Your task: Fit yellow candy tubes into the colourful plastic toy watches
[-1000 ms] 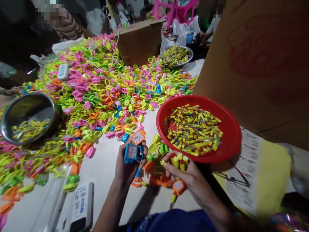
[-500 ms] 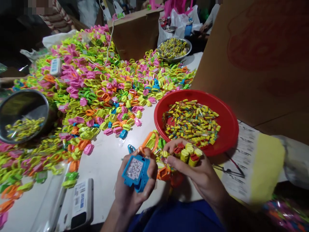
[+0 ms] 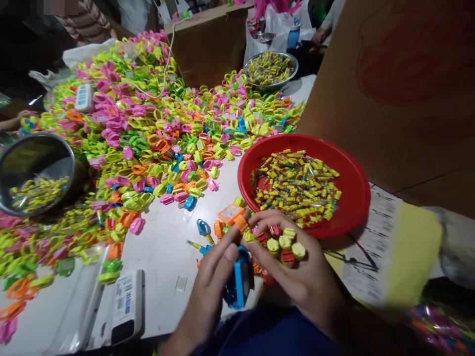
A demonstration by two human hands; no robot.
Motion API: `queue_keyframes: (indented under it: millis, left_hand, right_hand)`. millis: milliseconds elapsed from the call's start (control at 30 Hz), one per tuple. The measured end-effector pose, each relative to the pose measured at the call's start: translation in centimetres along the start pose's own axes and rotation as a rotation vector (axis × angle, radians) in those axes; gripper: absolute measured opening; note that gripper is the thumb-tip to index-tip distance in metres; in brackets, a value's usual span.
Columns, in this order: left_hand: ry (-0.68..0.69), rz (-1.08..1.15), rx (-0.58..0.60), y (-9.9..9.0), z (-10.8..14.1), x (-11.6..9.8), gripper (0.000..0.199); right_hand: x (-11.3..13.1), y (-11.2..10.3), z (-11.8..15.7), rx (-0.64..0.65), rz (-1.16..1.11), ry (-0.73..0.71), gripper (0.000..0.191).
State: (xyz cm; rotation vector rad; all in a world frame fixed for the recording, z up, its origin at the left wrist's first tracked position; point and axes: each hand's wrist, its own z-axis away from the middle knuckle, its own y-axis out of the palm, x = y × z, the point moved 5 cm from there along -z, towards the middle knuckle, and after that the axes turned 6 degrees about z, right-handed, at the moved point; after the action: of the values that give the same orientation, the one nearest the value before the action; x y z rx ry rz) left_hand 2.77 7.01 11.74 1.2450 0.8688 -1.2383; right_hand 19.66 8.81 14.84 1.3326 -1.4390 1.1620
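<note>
Blue plastic is catching the light at the lower centre of the head view, where the left hand (image 3: 213,277) is closing its thumb and fingers around a blue toy watch (image 3: 239,284). An orange toy watch (image 3: 230,213) is showing just past the left fingertips; whether they are gripping it, I cannot tell. Right of centre, the right hand (image 3: 302,277) is curling around a cluster of capped tubes (image 3: 285,242), whose yellow and red ends are facing upward. The fingertips of both hands are coming close to each other, and more orange and blue pieces are lying on the white table (image 3: 163,242) around them.

Just above the right hand, a red basin (image 3: 356,212) is holding many yellow tubes (image 3: 297,183). A heap of pink, yellow, green and orange toy watches (image 3: 148,128) is filling the upper left and middle. At the left edge a metal bowl (image 3: 44,155) is holding more tubes, and another metal bowl (image 3: 272,86) is standing at the upper centre-right. A white device (image 3: 126,306) is lying at the lower left. A large cardboard box (image 3: 404,89) is taking up the upper right, with printed sheets (image 3: 374,252) lying below it. At the upper left, a striped sleeve (image 3: 87,22) of another person is showing.
</note>
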Motion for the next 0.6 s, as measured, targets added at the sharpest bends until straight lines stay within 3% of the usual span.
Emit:
queue_keyframes:
  millis: [67, 267, 433, 600]
  left_hand:
    - [0.097, -0.257, -0.049, -0.3, 0.5, -0.4, 0.039]
    - [0.399, -0.691, 0.082, 1.9, 0.6, -2.7, 0.042]
    - [0.533, -0.832, 0.127, 3.3, 0.3, -3.7, 0.028]
    - [0.573, -0.786, 0.121, 3.0, 0.7, -3.1, 0.034]
  right_hand:
    - [0.1, 0.0, 0.1, 0.005, 0.052, -0.004, 0.010]
    - [0.0, -0.2, 0.6, -0.005, 0.104, 0.002, 0.017]
    - [-0.1, -0.3, 1.2, -0.005, 0.181, -0.010, 0.032]
    - [-1.3, -0.3, 1.5, -0.058, 0.153, 0.007, 0.038]
